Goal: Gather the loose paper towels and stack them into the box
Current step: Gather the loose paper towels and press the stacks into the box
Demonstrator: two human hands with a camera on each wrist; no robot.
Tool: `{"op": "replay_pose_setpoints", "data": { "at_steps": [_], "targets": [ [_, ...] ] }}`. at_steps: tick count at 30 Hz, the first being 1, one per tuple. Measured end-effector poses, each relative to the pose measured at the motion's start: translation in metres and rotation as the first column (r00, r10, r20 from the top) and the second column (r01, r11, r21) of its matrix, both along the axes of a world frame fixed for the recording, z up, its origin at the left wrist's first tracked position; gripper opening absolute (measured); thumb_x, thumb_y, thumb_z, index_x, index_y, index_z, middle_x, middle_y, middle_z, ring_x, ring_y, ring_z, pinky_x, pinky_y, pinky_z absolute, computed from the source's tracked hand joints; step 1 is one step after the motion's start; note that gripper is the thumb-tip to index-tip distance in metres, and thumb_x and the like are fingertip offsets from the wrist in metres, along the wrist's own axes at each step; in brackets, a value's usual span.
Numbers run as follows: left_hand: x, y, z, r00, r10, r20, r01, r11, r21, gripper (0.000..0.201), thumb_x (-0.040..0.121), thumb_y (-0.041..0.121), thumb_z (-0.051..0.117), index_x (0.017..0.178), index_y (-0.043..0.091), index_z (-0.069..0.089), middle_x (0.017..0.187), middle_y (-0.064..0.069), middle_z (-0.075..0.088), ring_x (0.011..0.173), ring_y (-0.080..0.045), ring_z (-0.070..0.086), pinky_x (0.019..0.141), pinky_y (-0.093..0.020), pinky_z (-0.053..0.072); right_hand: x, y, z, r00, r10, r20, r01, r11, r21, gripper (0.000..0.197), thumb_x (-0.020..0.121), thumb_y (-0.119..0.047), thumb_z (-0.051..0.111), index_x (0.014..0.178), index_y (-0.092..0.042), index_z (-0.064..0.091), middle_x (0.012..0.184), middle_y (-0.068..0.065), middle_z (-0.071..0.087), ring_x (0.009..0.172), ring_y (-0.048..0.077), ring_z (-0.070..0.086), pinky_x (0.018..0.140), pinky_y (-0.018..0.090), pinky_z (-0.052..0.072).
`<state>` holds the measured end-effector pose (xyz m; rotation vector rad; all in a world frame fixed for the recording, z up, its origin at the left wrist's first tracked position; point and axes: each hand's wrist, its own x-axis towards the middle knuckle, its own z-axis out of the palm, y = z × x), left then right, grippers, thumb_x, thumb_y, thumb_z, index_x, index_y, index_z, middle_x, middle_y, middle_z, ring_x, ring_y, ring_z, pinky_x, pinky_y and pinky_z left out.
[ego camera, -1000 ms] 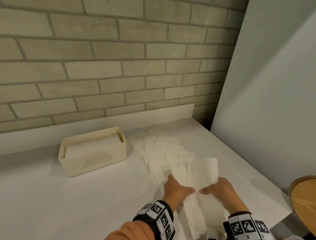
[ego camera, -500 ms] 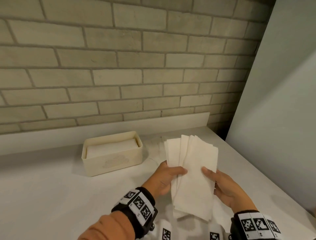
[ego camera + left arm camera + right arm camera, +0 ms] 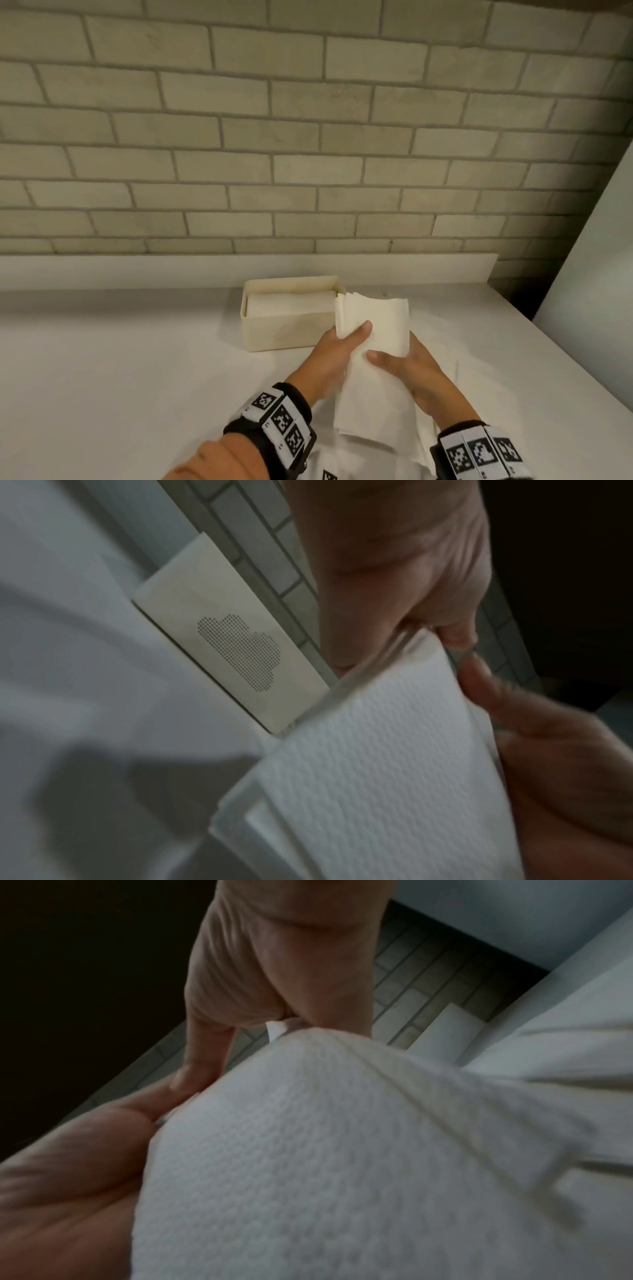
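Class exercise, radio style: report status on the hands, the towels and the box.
Left hand and right hand grip gathered paper towels. Bundle beside box, not in. Box already holds towels. Path clear.

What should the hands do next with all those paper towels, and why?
Probably carry the bundle of paper towels a little left and lower it into the box. The left hand and right hand both grip the bundle, held up off the counter, right beside the box's right end. The box is open on top and already holds a stack.
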<state>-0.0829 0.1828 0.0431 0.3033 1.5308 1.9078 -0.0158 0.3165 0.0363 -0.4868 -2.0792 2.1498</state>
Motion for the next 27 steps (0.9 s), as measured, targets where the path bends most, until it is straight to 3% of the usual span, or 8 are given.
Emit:
{"op": "replay_pose_setpoints", "data": {
  "at_steps": [3, 7, 10, 13, 16, 19, 22, 27],
  "targets": [
    [-0.005, -0.008, -0.005, 0.999, 0.041, -0.005, -0.041, 0.999, 0.016, 0.025, 0.088, 0.032, 0.062, 0.109, 0.018, 0.065, 0.106, -0.007, 0.072, 0.096, -0.020, 0.069, 0.079, -0.030, 0.055, -0.015, -0.016, -0.002, 0.998, 0.057, -0.013, -0.056, 0.994, 0.091, 0.095, 0.044, -0.029, 0.088, 0.127, -0.029, 0.042, 0.117, 0.000, 0.064, 0.104, 0.021, 0.065, 0.086, 0.044, 0.056],
    [-0.015, -0.020, -0.010, 0.990, 0.116, 0.079, -0.123, 0.988, 0.091, 0.033, 0.086, 0.018, 0.065, 0.117, 0.007, 0.062, 0.107, -0.013, 0.071, 0.093, -0.027, 0.069, 0.072, -0.034, 0.056, -0.026, -0.019, -0.004, 0.995, 0.096, -0.033, -0.091, 0.988, 0.127, 0.101, 0.041, -0.023, 0.089, 0.126, -0.034, 0.037, 0.116, -0.001, 0.062, 0.105, 0.022, 0.064, 0.083, 0.044, 0.057],
    [-0.021, -0.030, -0.014, 0.966, 0.174, 0.192, -0.215, 0.952, 0.217, 0.034, 0.083, 0.011, 0.066, 0.116, 0.004, 0.060, 0.110, -0.018, 0.069, 0.096, -0.033, 0.067, 0.073, -0.040, 0.057, -0.024, -0.011, -0.008, 0.944, 0.282, 0.169, -0.317, 0.918, 0.237, 0.080, 0.048, -0.021, 0.088, 0.119, -0.030, 0.052, 0.112, -0.004, 0.068, 0.105, 0.019, 0.064, 0.088, 0.041, 0.056],
    [-0.031, -0.044, -0.021, 0.931, 0.288, 0.224, -0.340, 0.908, 0.246, 0.037, 0.079, 0.006, 0.067, 0.115, 0.008, 0.059, 0.108, -0.015, 0.069, 0.098, -0.030, 0.065, 0.076, -0.040, 0.056, -0.023, 0.005, -0.019, 0.924, 0.212, 0.318, -0.319, 0.886, 0.337, 0.051, 0.049, -0.024, 0.086, 0.097, -0.018, 0.069, 0.098, -0.001, 0.074, 0.095, 0.018, 0.068, 0.089, 0.038, 0.055],
    [-0.043, -0.067, -0.031, 0.928, 0.350, 0.125, -0.367, 0.918, 0.153, 0.037, 0.078, 0.001, 0.069, 0.113, 0.008, 0.060, 0.112, -0.013, 0.068, 0.104, -0.028, 0.063, 0.087, -0.038, 0.054, -0.027, 0.025, -0.026, 0.976, -0.001, 0.216, -0.059, 0.960, 0.272, 0.039, 0.058, -0.012, 0.086, 0.093, -0.007, 0.069, 0.091, 0.009, 0.073, 0.088, 0.025, 0.069, 0.077, 0.034, 0.056],
    [-0.054, -0.084, -0.044, 0.936, 0.347, -0.051, -0.349, 0.937, -0.028, 0.029, 0.076, -0.001, 0.072, 0.101, 0.010, 0.065, 0.109, -0.013, 0.070, 0.099, -0.027, 0.067, 0.088, -0.035, 0.054, -0.033, 0.028, -0.025, 0.984, -0.139, 0.111, 0.128, 0.987, 0.094, 0.025, 0.067, 0.003, 0.078, 0.087, -0.005, 0.066, 0.088, 0.012, 0.071, 0.085, 0.027, 0.066, 0.071, 0.031, 0.053],
    [-0.060, -0.085, -0.058, 0.927, 0.327, -0.182, -0.362, 0.908, -0.213, 0.032, 0.076, -0.003, 0.072, 0.101, 0.015, 0.064, 0.107, -0.006, 0.068, 0.101, -0.025, 0.064, 0.090, -0.032, 0.050, -0.042, 0.017, -0.031, 0.984, -0.148, 0.095, 0.141, 0.988, 0.069, 0.022, 0.073, 0.007, 0.072, 0.085, -0.009, 0.065, 0.089, 0.011, 0.070, 0.082, 0.025, 0.064, 0.066, 0.028, 0.049],
    [-0.063, -0.072, -0.079, 0.914, 0.371, -0.163, -0.405, 0.843, -0.354, 0.056, 0.073, -0.001, 0.074, 0.123, 0.013, 0.053, 0.118, -0.007, 0.061, 0.108, -0.024, 0.055, 0.095, -0.035, 0.046, -0.055, -0.010, -0.052, 0.980, -0.101, 0.172, 0.086, 0.992, 0.090, 0.026, 0.072, 0.007, 0.072, 0.090, -0.010, 0.064, 0.088, 0.011, 0.070, 0.079, 0.027, 0.066, 0.068, 0.033, 0.054]
  ]
}}
